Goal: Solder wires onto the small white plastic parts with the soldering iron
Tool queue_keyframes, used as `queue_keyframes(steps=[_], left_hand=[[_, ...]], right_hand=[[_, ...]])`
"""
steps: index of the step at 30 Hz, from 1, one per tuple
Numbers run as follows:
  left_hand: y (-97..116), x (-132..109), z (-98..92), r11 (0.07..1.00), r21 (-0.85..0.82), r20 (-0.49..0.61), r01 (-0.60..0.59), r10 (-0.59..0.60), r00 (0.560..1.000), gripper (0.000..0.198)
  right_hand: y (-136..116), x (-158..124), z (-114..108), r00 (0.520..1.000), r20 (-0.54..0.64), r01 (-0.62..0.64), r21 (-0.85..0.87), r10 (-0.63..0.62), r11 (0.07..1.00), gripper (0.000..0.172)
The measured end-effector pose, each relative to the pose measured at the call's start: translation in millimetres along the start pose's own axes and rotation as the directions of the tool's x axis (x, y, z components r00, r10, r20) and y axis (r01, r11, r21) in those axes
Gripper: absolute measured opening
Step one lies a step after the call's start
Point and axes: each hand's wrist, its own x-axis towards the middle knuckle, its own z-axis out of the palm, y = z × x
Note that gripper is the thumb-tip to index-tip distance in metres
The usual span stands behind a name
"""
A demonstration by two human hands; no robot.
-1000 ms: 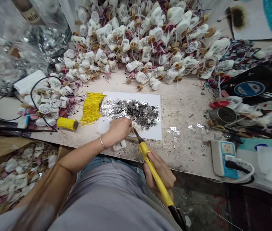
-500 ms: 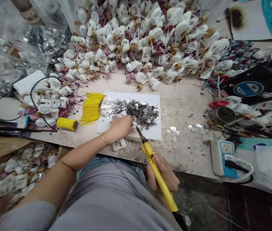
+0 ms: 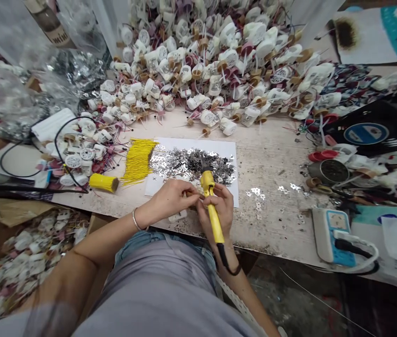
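My right hand [image 3: 224, 208] is wrapped around a yellow soldering iron [image 3: 214, 221], whose tip points away from me over small metal plates [image 3: 170, 161]. My left hand [image 3: 170, 199] is closed in a pinch, its fingertips meeting those of my right hand just left of the iron. What the pinch holds is too small to make out. The plates lie heaped on a sheet of white paper [image 3: 152, 188]. Cut yellow wires [image 3: 138, 161] are spread at the paper's left edge, beside a tied yellow wire bundle [image 3: 102, 182]. Partly hidden below my left hand sits a whitish block [image 3: 178, 216].
White plastic assemblies [image 3: 215, 84] with wires are piled along the back. To the right are a power strip [image 3: 331, 236], a dark metal cup [image 3: 331, 171] and a black fan-like device [image 3: 370, 131]. A black cable [image 3: 56, 145] loops at left. Loose plates [image 3: 257, 193] lie right of the paper.
My right hand has brought the soldering iron up and left, turning its tip away from me. My left hand's fist has become a fingertip pinch, now meeting my right hand. The view has shifted slightly.
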Motion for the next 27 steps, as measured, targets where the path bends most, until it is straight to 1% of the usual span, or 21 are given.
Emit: queue_keyframes(steps=[1,3,4,5,6,7,9,10,11,13,14,16,17,18,19,20,22,23,24,25,27], left_hand=[[-2.5,-2.6,1.7,0.993,-0.117,-0.084,-0.013,0.003,0.996,0.012],[-9.4,-6.5,2.8,0.955,-0.295,-0.238,-0.021,-0.053,0.97,0.018],[-13.3,-8.2,1.4,0.941,-0.338,-0.29,-0.019,-0.085,0.953,0.021],[-17.4,-10.3,-1.5,0.941,-0.337,-0.337,-0.021,-0.1,0.936,0.023],[-21.6,-13.0,-5.9,0.956,-0.29,-0.381,-0.031,-0.086,0.921,0.024],[-25.9,-16.7,-11.4,0.978,-0.203,-0.422,-0.05,-0.041,0.906,0.023],[-35.2,-27.1,-23.8,0.994,0.034,-0.444,-0.106,0.11,0.889,0.021],[-40.3,-33.8,-29.5,0.978,0.155,-0.416,-0.139,0.192,0.889,0.02],[-45.6,-41.2,-34.2,0.95,0.26,-0.358,-0.175,0.263,0.896,0.02],[-55.3,-56.6,-38.3,0.875,0.404,-0.184,-0.267,0.363,0.913,0.019],[-59.2,-63.5,-37.3,0.84,0.435,-0.095,-0.325,0.402,0.911,0.02],[-63.4,-73.5,-29.1,0.805,0.404,0.035,-0.434,0.461,0.887,0.023],[-63.6,-76.2,-22.6,0.812,0.347,0.054,-0.469,0.482,0.874,0.023],[-62.8,-77.2,-15.3,0.836,0.271,0.032,-0.477,0.487,0.873,0.021],[-61.2,-76.7,-7.8,0.872,0.183,-0.022,-0.455,0.466,0.885,0.02],[-59.2,-75.1,-0.6,0.91,0.09,-0.091,-0.404,0.411,0.907,0.019],[-55.8,-69.9,10.7,0.967,-0.082,-0.222,-0.24,0.217,0.951,0.021],[-54.9,-67.1,14.5,0.977,-0.144,-0.26,-0.155,0.114,0.959,0.021],[-54.7,-64.7,17.0,0.979,-0.18,-0.282,-0.092,0.038,0.959,0.02],[-54.9,-62.7,18.4,0.98,-0.191,-0.292,-0.06,0.002,0.957,0.02],[-55.9,-60.6,18.7,0.985,-0.159,-0.29,-0.067,0.018,0.957,0.02]], right_hand=[[-2.0,1.1,2.5,1.0,0.01,-0.025,0.025,0.025,0.999,0.017],[-8.1,-1.3,4.3,0.998,0.032,-0.059,0.07,0.057,0.996,0.019],[-11.4,-4.3,4.3,0.998,0.059,-0.04,0.072,0.036,0.997,0.019],[-14.3,-8.0,4.2,0.994,0.105,0.005,0.059,-0.012,0.998,0.019],[-16.5,-12.0,4.4,0.985,0.158,0.062,0.043,-0.068,0.997,0.017],[-17.9,-15.7,5.1,0.97,0.211,0.122,0.024,-0.125,0.992,0.014],[-18.4,-20.8,7.6,0.944,0.272,0.197,-0.016,-0.186,0.98,0.011],[-17.9,-21.8,9.1,0.946,0.268,0.2,-0.035,-0.184,0.979,0.012],[-17.0,-21.7,10.4,0.956,0.239,0.19,-0.055,-0.172,0.98,0.013],[-15.1,-19.0,12.3,0.981,0.142,0.145,-0.091,-0.131,0.985,0.013],[-14.2,-16.9,13.1,0.991,0.094,0.109,-0.096,-0.1,0.989,0.013],[-12.0,-13.1,15.1,0.999,0.033,0.044,-0.09,-0.041,0.995,0.016],[-10.6,-11.8,16.4,1.0,0.021,0.022,-0.086,-0.021,0.996,0.017],[-9.0,-11.0,18.0,1.0,0.017,0.018,-0.082,-0.016,0.996,0.017],[-7.3,-10.7,19.7,0.999,0.018,0.033,-0.075,-0.032,0.997,0.017],[-5.6,-10.6,21.4,0.998,0.024,0.062,-0.067,-0.061,0.996,0.017],[-3.5,-10.9,24.1,0.991,0.052,0.125,-0.044,-0.122,0.991,0.017],[-3.4,-11.0,25.1,0.988,0.069,0.141,-0.028,-0.139,0.99,0.016],[-4.2,-11.0,25.8,0.987,0.083,0.142,-0.006,-0.141,0.99,0.017],[-5.8,-11.0,26.6,0.988,0.093,0.125,0.024,-0.127,0.992,0.018],[-10.7,-11.2,28.3,0.992,0.111,0.055,0.099,-0.066,0.994,0.021]])
